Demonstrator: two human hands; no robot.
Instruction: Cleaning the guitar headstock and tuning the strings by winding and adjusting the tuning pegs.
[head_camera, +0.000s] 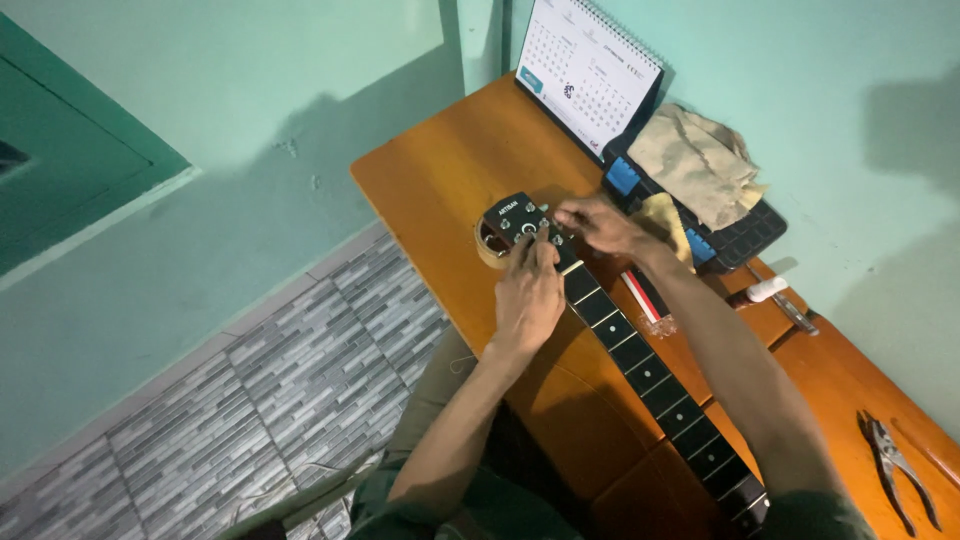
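Room: mint-green walls, a darker green panel at the left, grey patterned floor tiles below; an orange wooden tabletop (440, 190) runs along the wall.
Guitar neck: the neck (640, 365), black fretboard with pale frets, lies slantwise on the tabletop, running from the person's lap up toward the wall.
Headstock: the black headstock (512, 215) is the far end of the neck, resting over a small round tape roll (485, 245) near the tabletop's left edge.
Left hand: the left hand (528, 292) lies on the neck just below the headstock, fingers stretched up and pressing onto it; not closed around anything that I can see.
Right hand: the right hand (600, 225) comes in from the right, fingertips pinched at the headstock's right side; whether they grip a peg or something smaller is too small to tell.
Beside the neck: a thin red and white strip (640, 297) lies just right of the fretboard.
Further out: a black keyboard (745, 235) with a beige cloth (695, 160) on it, and a desk calendar (590, 70) against the wall.
Right end: a small white tube (765, 290), and pliers (895, 465) well apart near the corner.
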